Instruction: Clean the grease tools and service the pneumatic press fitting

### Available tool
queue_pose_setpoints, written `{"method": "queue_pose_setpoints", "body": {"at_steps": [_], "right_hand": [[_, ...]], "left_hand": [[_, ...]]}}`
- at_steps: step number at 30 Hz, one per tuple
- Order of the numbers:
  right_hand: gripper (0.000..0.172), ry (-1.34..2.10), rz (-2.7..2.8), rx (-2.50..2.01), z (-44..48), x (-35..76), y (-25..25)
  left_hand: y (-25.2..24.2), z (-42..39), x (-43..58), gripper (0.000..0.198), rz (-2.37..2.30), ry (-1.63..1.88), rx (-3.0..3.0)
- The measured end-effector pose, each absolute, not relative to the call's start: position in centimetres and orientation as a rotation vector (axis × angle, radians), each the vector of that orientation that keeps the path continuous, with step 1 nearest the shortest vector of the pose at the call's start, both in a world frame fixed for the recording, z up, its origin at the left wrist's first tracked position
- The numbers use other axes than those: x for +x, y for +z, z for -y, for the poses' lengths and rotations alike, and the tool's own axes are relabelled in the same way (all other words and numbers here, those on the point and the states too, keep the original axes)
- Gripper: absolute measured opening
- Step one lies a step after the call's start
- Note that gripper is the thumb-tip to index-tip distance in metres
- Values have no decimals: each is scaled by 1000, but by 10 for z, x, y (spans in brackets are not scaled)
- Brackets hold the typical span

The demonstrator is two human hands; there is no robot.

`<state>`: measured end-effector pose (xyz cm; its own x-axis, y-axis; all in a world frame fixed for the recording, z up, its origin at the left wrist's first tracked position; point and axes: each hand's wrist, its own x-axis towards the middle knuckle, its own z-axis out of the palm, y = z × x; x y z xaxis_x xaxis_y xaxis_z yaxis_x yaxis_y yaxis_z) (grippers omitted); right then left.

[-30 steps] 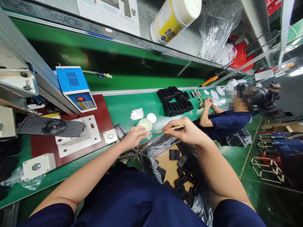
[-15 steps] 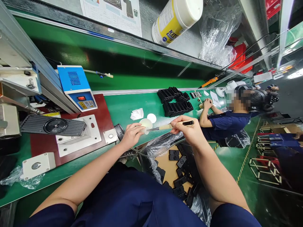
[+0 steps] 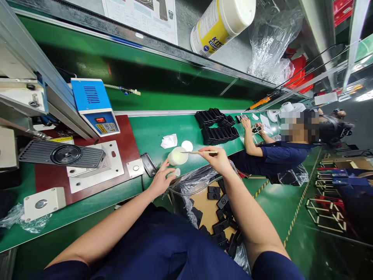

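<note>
Blue control box [image 3: 94,107] stood at rear left of desk [image 3: 151,130]. Black speaker grille [image 3: 61,154] lay on metal fixture plate [image 3: 113,167]. Crumpled tissue [image 3: 169,140] sat near stacked black parts [image 3: 217,126]. Yellow wipes canister [image 3: 221,23] lay on the shelf above. Co-worker [image 3: 279,153] sat to the right.

Wipes canister [image 3: 221,23], 1 o'clock: yellow label with blue letters "KIT…" above "CLEAN…", both cut off. Blue control box [image 3: 93,105], 10 o'clock, yellow label; printed sheet [image 3: 142,15], 12 o'clock: both illegible.

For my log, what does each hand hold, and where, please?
Right hand: thin wooden-handled tool, by the handle end. Left hand: small white piece, by its edge.
</note>
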<state>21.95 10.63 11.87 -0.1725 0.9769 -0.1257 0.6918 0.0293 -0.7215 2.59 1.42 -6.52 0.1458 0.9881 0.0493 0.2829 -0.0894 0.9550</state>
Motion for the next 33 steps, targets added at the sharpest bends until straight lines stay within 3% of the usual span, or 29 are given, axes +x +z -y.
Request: {"method": "queue_pose_setpoints", "body": {"at_steps": [8,15,33], "right_hand": [[22,1068,2037,-1659,-135,198,52],[8,1242,2139,-1585,-134,200,57],[14,1122,1494,-1862,-136,223,22]], "left_hand": [[-73,-15,36,19,-1266,940,1492],[-72,-17,36,21,-1209,868,1512],[-76,-23,34,21,-1220,900,1549]]}}
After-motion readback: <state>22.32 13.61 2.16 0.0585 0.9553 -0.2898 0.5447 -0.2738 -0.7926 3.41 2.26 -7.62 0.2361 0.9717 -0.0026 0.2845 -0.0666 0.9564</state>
